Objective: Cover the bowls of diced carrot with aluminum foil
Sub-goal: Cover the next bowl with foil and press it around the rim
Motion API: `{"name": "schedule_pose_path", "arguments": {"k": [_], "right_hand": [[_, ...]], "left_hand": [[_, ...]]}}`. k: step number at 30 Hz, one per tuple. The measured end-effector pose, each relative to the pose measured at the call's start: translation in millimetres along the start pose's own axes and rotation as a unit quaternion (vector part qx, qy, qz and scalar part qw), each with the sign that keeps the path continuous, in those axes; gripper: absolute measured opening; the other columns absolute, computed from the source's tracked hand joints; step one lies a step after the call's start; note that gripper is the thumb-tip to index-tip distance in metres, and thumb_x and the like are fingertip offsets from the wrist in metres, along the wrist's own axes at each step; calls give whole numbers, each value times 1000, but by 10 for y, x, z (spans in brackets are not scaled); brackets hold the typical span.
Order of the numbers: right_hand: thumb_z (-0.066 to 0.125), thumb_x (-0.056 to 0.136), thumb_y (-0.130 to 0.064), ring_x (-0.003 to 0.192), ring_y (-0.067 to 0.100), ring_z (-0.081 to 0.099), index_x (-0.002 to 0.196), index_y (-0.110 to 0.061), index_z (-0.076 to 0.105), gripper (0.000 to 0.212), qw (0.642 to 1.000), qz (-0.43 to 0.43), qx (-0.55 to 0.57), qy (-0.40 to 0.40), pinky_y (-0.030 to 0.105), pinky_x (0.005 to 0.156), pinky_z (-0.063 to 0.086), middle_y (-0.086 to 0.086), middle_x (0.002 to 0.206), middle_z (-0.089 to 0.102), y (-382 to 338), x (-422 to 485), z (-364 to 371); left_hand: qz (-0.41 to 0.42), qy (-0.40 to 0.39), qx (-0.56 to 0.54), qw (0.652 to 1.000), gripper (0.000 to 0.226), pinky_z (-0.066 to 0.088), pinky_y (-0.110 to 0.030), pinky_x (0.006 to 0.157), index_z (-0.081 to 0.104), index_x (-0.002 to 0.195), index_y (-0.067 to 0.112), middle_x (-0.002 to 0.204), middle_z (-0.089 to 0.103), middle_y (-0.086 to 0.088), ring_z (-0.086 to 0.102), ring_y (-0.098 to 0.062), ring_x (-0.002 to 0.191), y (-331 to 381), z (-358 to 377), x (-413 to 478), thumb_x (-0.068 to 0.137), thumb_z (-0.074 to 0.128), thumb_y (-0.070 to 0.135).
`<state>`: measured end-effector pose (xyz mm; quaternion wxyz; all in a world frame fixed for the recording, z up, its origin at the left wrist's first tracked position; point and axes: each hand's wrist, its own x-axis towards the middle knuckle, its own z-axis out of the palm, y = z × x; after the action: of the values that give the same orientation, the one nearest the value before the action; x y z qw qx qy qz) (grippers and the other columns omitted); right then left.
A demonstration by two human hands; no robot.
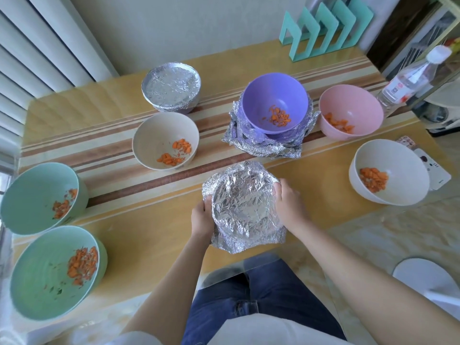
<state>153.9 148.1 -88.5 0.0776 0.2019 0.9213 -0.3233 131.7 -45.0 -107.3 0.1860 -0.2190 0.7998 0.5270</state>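
A bowl draped in crinkled aluminum foil (242,205) stands near the table's front edge; the bowl itself is hidden under the sheet. My left hand (202,219) grips the foil at the bowl's left side, thumb on top. My right hand (288,204) curls round the foil on the right side. A second foil-covered bowl (171,87) sits at the back. Uncovered bowls of diced carrot: purple (275,103) standing on a pile of loose foil (263,145), pink (351,113), two white (165,140) (388,173), two green (42,197) (57,272).
A clear plastic bottle (410,78) stands at the back right beside a teal rack (326,28). A card (433,170) lies under the right white bowl. The striped tabletop (139,185) ends just before my lap.
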Motion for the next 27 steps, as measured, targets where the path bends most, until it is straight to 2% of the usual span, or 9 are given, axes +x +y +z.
{"name": "schedule_pose_path", "arguments": {"k": [5, 7, 8, 10, 12, 15, 18, 22, 27], "right_hand": [[23, 103, -29, 51, 10, 40, 108, -3, 49, 38, 1000, 6, 6, -9, 21, 42, 21, -2, 62, 43, 15, 8, 14], [23, 103, -30, 66, 18, 52, 126, -5, 44, 40, 1000, 13, 15, -20, 22, 49, 35, 4, 80, 55, 3, 3, 7], [25, 103, -30, 89, 22, 57, 137, -6, 36, 43, 1000, 10, 18, -20, 24, 66, 46, 9, 104, 58, -2, -2, 4], [30, 102, -24, 135, 24, 34, 146, -6, 22, 49, 999, -52, 2, 16, 31, 110, 31, 12, 148, 33, -22, 3, 16], [36, 99, -13, 142, 22, 23, 145, -5, 27, 48, 981, -185, -31, 55, 32, 117, 17, 10, 152, 27, -103, 40, 4], [48, 88, 8, 137, 25, 34, 138, -3, 41, 51, 927, -344, -145, 32, 41, 115, 20, 12, 146, 39, -167, 196, 12], [48, 86, 14, 140, 23, 30, 140, -2, 39, 56, 909, -369, -192, -30, 38, 116, 10, 12, 148, 36, -178, 317, 42], [45, 89, 12, 134, 20, 39, 140, -9, 40, 56, 937, -325, -118, -49, 36, 113, 31, 5, 144, 43, -245, 356, 17], [42, 93, 6, 106, 25, 61, 130, -16, 54, 45, 971, -219, -62, -74, 37, 84, 52, 6, 124, 62, -306, 491, -78]], "left_hand": [[-10, -40, 6, 999, 35, 21, -29, 50, 35, 69, 13, 62, 31, -2, 25, -15, 54, -7, -36, 38, 101, 35, 28], [-31, -12, -2, 999, 18, 32, -27, 51, 48, 88, 10, 75, 48, -5, 39, -16, 58, 37, -71, 50, 98, 42, 23], [-33, 29, -7, 999, 11, 37, -27, 56, 49, 99, 10, 86, 54, -5, 46, -15, 63, 70, -90, 45, 96, 46, 19], [38, 145, 17, 989, 14, 40, -29, 68, 50, 106, 8, 102, 56, -6, 53, -20, 80, 134, -139, 19, 93, 46, 7], [217, 188, 73, 955, 22, 43, -35, 74, 55, 104, 8, 103, 57, -6, 55, -25, 90, 232, -143, -35, 89, 43, -4], [484, 75, 245, 837, 36, 38, -36, 91, 60, 117, 9, 116, 61, -6, 52, -25, 109, 295, -34, 0, 85, 47, -1], [520, 3, 374, 768, 42, 30, -43, 106, 51, 132, 9, 132, 55, -5, 44, -28, 128, 302, 81, 150, 92, 38, 17], [449, -46, 328, 830, 46, 33, -35, 105, 51, 133, 8, 134, 54, -6, 48, -25, 126, 305, 98, 255, 95, 33, 28], [370, -43, 175, 911, 32, 37, -14, 95, 60, 123, 10, 124, 62, -3, 57, -19, 113, 365, 124, 214, 93, 50, 3]]}}
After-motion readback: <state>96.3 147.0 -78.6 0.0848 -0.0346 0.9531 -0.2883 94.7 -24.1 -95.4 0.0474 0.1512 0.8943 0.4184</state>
